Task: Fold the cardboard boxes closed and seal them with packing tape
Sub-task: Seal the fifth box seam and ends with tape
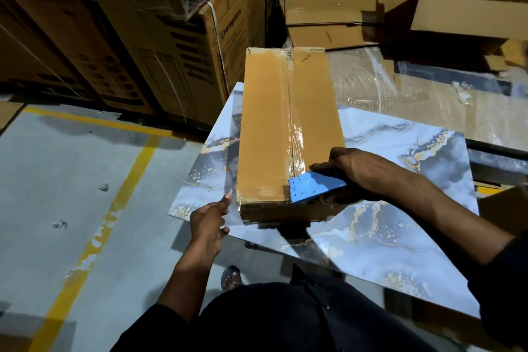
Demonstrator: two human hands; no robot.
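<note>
Head view: right hand (pixel 353 173) grips blue tape dispenser (pixel 313 187), its roll hidden, at box (pixel 285 134) near end; left hand (pixel 210 218), at 8 o'clock, fingers straight, touches nothing clearly.

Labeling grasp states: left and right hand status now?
Left hand: open, fingers near the cardboard box corner.
Right hand: gripping the blue tape dispenser.
</note>
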